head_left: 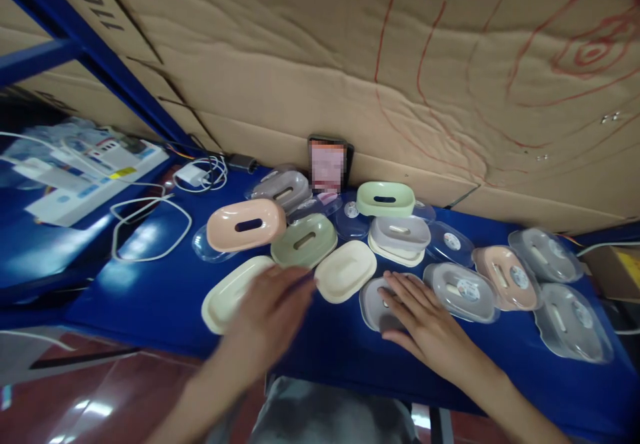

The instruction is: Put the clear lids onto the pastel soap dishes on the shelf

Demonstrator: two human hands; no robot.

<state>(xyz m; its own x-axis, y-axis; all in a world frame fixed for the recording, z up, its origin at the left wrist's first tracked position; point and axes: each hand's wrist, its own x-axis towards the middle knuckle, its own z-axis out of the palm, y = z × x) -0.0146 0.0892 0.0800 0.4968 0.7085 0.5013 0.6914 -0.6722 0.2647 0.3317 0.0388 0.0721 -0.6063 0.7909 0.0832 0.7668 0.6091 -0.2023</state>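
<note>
My right hand (420, 307) lies over a grey soap dish (371, 305) near the table's front edge, its fingers stretched out and resting on it. My left hand (275, 307) is smeared by motion above the right end of a cream soap-dish tray (220, 307); whether it holds anything is unclear. Between the hands sits another cream tray (346, 272). Behind them are a sage green dish part (305, 243) and a peach one (235, 227). Further back, a light green dish part (385, 199) stands behind a pale grey one (400, 232), which rests on a cream tray.
At the right lie several soap dishes under clear lids, among them a peach one (507, 277) and a grey one (575, 324). Loose clear lids (453, 244) lie between. A screen (328, 167) leans on the cardboard wall (280, 84). Cables and a power strip (75, 194) occupy the left.
</note>
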